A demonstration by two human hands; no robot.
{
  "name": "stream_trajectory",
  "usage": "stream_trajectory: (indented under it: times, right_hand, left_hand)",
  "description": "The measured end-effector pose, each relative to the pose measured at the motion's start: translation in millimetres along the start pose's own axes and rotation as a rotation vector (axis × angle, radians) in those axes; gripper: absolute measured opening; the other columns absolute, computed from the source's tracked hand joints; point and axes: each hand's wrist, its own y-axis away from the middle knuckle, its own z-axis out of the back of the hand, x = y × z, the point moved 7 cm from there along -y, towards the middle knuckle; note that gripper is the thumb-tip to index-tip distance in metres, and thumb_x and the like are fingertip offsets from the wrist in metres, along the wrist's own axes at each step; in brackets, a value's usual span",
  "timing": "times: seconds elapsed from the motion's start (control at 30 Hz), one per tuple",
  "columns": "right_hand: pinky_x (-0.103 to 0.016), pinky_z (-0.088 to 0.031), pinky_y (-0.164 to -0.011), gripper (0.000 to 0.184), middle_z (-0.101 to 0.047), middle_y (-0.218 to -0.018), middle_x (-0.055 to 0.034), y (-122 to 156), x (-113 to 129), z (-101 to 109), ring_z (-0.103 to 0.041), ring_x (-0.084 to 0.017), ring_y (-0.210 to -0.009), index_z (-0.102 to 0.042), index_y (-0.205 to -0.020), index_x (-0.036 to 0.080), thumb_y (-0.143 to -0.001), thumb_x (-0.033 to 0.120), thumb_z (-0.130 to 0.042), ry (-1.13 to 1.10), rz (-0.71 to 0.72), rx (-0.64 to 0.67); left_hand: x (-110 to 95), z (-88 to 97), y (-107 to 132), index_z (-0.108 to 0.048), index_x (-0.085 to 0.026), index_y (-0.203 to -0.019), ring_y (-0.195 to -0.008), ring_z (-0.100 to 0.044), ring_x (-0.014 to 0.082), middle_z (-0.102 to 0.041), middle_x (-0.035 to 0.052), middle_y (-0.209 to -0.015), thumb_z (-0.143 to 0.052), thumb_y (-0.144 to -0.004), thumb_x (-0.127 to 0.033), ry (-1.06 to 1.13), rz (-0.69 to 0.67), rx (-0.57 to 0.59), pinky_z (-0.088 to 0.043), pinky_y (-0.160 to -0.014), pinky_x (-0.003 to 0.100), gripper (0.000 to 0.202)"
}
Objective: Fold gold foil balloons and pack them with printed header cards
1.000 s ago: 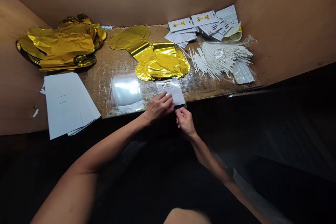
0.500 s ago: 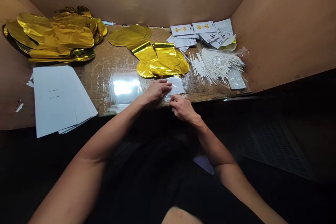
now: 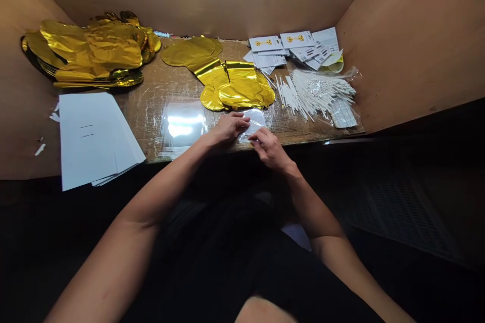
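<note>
A small white card in a clear plastic bag [image 3: 254, 120] lies flat near the table's front edge. My left hand [image 3: 227, 129] rests on its left side, fingers together and pressing it down. At its near edge is my right hand [image 3: 268, 148], with thumb and fingers pinched at the bag's edge; exactly what sits between them is hard to see. Just beyond the bag lie flat gold foil balloons [image 3: 246, 90]. To the left of my left hand is a stack of clear plastic bags [image 3: 184, 123], glaring with reflected light.
A pile of gold foil balloons [image 3: 91, 50] fills the back left, with white sheets [image 3: 94, 136] overhanging the front edge below. Packaged cards with balloon pictures [image 3: 265, 44] lie at the back right. White paper sticks [image 3: 318, 92] spread near the right wooden wall [image 3: 417, 35].
My right hand has shifted slightly right along the bag's near edge. My left hand stays on the bag. The whole view has tilted a little.
</note>
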Motion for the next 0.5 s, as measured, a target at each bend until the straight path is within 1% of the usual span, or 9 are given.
stream_trajectory:
  times: [0.03, 0.1, 0.17, 0.23, 0.3, 0.33, 0.43, 0.5]
  right_hand:
    - [-0.041, -0.047, -0.096, 0.020, -0.065, -0.112, -0.0108, -3.9, 0.4, -4.7, -0.060, -0.026, -0.105, -0.070, -0.114, 0.020, -0.106, 0.020, -0.051, 0.065, 0.028, 0.028]
    - [-0.045, -0.043, -0.100, 0.027, -0.065, -0.121, -0.0134, -12.2, -4.1, -18.3, -0.056, -0.029, -0.117, -0.073, -0.114, 0.021, -0.101, 0.011, -0.052, 0.196, 0.042, 0.093]
    - [-0.047, -0.041, -0.100, 0.032, -0.066, -0.123, -0.0141, -15.1, -11.7, -29.4, -0.054, -0.031, -0.118, -0.075, -0.114, 0.021, -0.098, 0.006, -0.052, 0.277, 0.027, 0.136]
    - [-0.047, -0.040, -0.098, 0.031, -0.068, -0.117, -0.0124, -9.5, -16.1, -35.1, -0.055, -0.030, -0.112, -0.077, -0.107, 0.021, -0.097, 0.004, -0.052, 0.277, 0.049, 0.177]
    - [-0.045, -0.041, -0.096, 0.029, -0.068, -0.107, -0.0100, -0.3, -16.8, -33.3, -0.058, -0.027, -0.106, -0.077, -0.099, 0.021, -0.096, 0.005, -0.053, 0.223, 0.099, 0.193]
    - [-0.043, -0.042, -0.095, 0.029, -0.067, -0.105, -0.0095, 3.2, -16.9, -29.8, -0.058, -0.026, -0.104, -0.077, -0.099, 0.021, -0.097, 0.005, -0.053, 0.193, 0.114, 0.180]
    - [-0.042, -0.044, -0.095, 0.026, -0.065, -0.110, -0.0111, 1.9, -18.0, -20.5, -0.058, -0.027, -0.107, -0.076, -0.114, 0.021, -0.101, 0.012, -0.054, 0.186, 0.093, 0.095]
    - [-0.045, -0.043, -0.098, 0.023, -0.065, -0.115, -0.0131, -7.2, -17.4, -25.3, -0.056, -0.029, -0.112, -0.074, -0.114, 0.021, -0.104, 0.018, -0.054, 0.258, 0.062, 0.093]
  left_hand:
    - [1.2, -0.7, -0.6, -0.087, -0.031, -0.109, -0.141, -0.060, 0.0292, -0.078, 0.0008, -0.135, -0.062, -0.097, -0.038, -0.008, -0.013, 0.014, -0.048, -0.120, 0.045, 0.028]
    - [3.1, -1.8, -1.2, -0.086, -0.030, -0.115, -0.142, -0.059, 0.0301, -0.077, 0.0019, -0.137, -0.061, -0.098, -0.038, -0.022, -0.027, 0.040, -0.047, -0.121, 0.047, 0.031]
    - [4.3, -1.5, -1.0, -0.085, -0.031, -0.117, -0.142, -0.059, 0.0296, -0.076, 0.0024, -0.138, -0.062, -0.098, -0.038, -0.014, -0.022, 0.043, -0.047, -0.122, 0.048, 0.031]
    - [3.3, -1.5, -0.6, -0.085, -0.030, -0.116, -0.143, -0.058, 0.0289, -0.076, 0.0032, -0.138, -0.062, -0.098, -0.038, -0.005, -0.028, 0.039, -0.047, -0.122, 0.047, 0.030]
    - [2.0, -1.5, -0.5, -0.085, -0.029, -0.114, -0.143, -0.059, 0.0288, -0.076, 0.0031, -0.138, -0.062, -0.098, -0.039, -0.011, -0.038, 0.034, -0.047, -0.122, 0.046, 0.030]
    - [1.6, -1.6, -0.6, -0.085, -0.030, -0.113, -0.143, -0.059, 0.0287, -0.076, 0.0023, -0.138, -0.061, -0.099, -0.039, -0.017, -0.044, 0.035, -0.047, -0.122, 0.046, 0.030]
    - [1.6, -1.3, -0.4, -0.085, -0.031, -0.115, -0.143, -0.059, 0.0284, -0.076, 0.0006, -0.138, -0.062, -0.098, -0.039, -0.025, -0.050, 0.042, -0.047, -0.122, 0.045, 0.030]
    - [1.8, -0.6, 0.4, -0.084, -0.032, -0.117, -0.143, -0.059, 0.0284, -0.076, 0.0002, -0.139, -0.061, -0.098, -0.039, -0.026, -0.048, 0.045, -0.046, -0.123, 0.045, 0.031]
